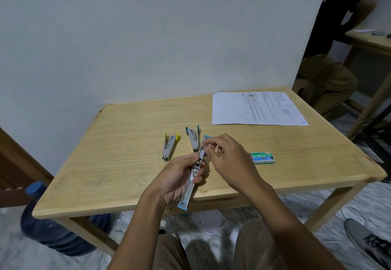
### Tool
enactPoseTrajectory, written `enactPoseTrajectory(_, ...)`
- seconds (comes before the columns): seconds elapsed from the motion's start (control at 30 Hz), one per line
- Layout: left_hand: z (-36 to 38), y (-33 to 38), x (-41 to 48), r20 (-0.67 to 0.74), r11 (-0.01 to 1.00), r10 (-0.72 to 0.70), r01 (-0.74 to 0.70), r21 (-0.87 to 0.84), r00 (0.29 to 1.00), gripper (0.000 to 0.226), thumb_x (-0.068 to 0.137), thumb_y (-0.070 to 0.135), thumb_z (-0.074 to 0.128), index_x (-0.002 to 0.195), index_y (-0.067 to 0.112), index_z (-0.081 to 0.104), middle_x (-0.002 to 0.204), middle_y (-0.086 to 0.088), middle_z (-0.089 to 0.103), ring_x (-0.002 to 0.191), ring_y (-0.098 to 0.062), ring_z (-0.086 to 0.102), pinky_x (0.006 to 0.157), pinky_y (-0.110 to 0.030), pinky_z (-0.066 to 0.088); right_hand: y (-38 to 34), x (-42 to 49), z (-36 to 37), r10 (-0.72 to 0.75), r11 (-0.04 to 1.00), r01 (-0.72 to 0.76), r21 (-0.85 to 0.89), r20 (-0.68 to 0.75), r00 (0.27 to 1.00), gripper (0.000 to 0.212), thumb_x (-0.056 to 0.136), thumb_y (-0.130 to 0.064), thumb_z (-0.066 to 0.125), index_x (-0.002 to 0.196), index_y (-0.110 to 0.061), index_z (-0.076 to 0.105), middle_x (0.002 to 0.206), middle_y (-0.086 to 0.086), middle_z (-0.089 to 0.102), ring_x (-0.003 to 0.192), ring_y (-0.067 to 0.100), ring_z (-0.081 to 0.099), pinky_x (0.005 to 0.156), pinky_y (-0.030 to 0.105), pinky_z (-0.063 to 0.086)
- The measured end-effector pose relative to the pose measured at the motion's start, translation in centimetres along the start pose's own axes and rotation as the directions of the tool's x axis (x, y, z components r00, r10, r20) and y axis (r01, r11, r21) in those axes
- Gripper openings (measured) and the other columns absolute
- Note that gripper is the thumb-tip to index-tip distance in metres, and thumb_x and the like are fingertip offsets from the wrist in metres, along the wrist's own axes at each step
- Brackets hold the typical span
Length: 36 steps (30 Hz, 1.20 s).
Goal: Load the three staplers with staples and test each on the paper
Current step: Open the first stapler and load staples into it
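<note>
Grip: your left hand (177,176) is wrapped around the open blue stapler (193,177), holding it up over the near edge of the table (105,164). Your right hand (224,155) has its fingertips (208,143) pinched together at the far end of that stapler. They look like they hold something tiny, maybe staples, but it is too small to be sure.

Blue stapler: it is flipped wide open, with the shiny metal tray facing up and one blue end pointing at you.

Other staplers: the yellow stapler (170,146) and the teal stapler (193,137) lie open on the table, just past your hands. I cannot tell if they have staples in them.

Staple box: the staple box (263,157) sits on the table near your right hand.

Paper: the paper (257,109) lies flat at the far right corner, well away from your hands.

What could go wrong: a strip of staples is thin and breaks easily. If you pinch too hard or push it in crooked, it may snap or jam.

Drop risk: you are working over the table edge. If bits slip, they could fall to the floor.

Finger risk: the spring part may snap shut on your fingertips if your left hand lets go.
</note>
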<state>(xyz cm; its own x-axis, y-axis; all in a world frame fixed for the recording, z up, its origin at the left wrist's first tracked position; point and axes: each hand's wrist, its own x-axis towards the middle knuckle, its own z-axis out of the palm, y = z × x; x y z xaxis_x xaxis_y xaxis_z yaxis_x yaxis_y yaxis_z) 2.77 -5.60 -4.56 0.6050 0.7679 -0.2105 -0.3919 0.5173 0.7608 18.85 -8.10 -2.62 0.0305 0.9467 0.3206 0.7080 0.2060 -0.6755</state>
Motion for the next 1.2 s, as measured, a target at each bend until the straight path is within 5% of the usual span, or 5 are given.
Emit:
enactPoseTrajectory(0.27,-0.6,-0.1,0.2,0.08,1.0,-0.02,0.021,-0.014,0.997,0.024,0.1,0.008,0.041,0.119,-0.004,0.051,0.075,-0.014,0.046,0.061,-0.019,0.042,0.054,-0.026,0.035,1.2,-1.4,-1.4,-0.258,0.902,0.311,-0.3,0.204,0.944,0.036,0.097,-0.048,0.039,0.119,-0.036,0.066,0.126,-0.01,0.05,0.114,0.008,0.045,0.083,0.028,0.033)
enactPoseTrajectory(0.8,-0.6,-0.1,0.1,0.034,0.999,-0.012,0.01,0.039,0.999,0.022,0.1,0.01,0.041,0.108,-0.004,0.057,0.07,-0.013,0.048,0.058,-0.018,0.042,0.055,-0.027,0.033,1.4,0.9,-2.4,-0.331,0.725,0.397,-0.562,0.221,0.918,0.041,0.098,-0.05,0.036,0.127,-0.031,0.057,0.141,0.002,0.048,0.129,0.021,0.045,0.094,0.042,0.042)
enactPoseTrajectory(0.97,-0.4,-0.1,0.0,0.016,1.0,-0.015,0.014,0.02,1.0,0.019,0.1,0.011,0.042,0.1,-0.003,0.056,0.069,-0.013,0.048,0.056,-0.017,0.042,0.051,-0.024,0.035,1.8,1.0,-2.6,-0.244,0.81,0.293,-0.508,0.164,0.956,0.042,0.1,-0.052,0.032,0.133,-0.035,0.052,0.143,-0.006,0.04,0.131,0.014,0.038,0.1,0.04,0.04)
enactPoseTrajectory(1.1,-0.7,-0.2,0.2,0.018,1.0,-0.011,0.012,-0.015,1.0,0.026,0.101,0.011,0.042,0.113,-0.005,0.059,0.07,-0.012,0.047,0.057,-0.016,0.043,0.051,-0.024,0.035,1.4,-0.3,-2.0,-0.271,0.942,0.279,-0.188,0.067,0.96,0.036,0.096,-0.051,0.045,0.122,-0.031,0.06,0.12,-0.014,0.053,0.104,0.001,0.052,0.085,0.03,0.051)
enactPoseTrajectory(1.2,-1.0,-0.3,0.4,0.027,1.0,-0.012,0.012,-0.029,1.0,0.035,0.101,0.009,0.04,0.128,-0.01,0.051,0.07,-0.012,0.047,0.058,-0.015,0.044,0.05,-0.023,0.037,1.5,-1.5,-1.0,-0.352,0.936,0.351,0.017,0.004,0.936,0.024,0.091,-0.042,0.062,0.108,-0.025,0.066,0.103,-0.014,0.063,0.089,0.0,0.06,0.074,0.029,0.055)
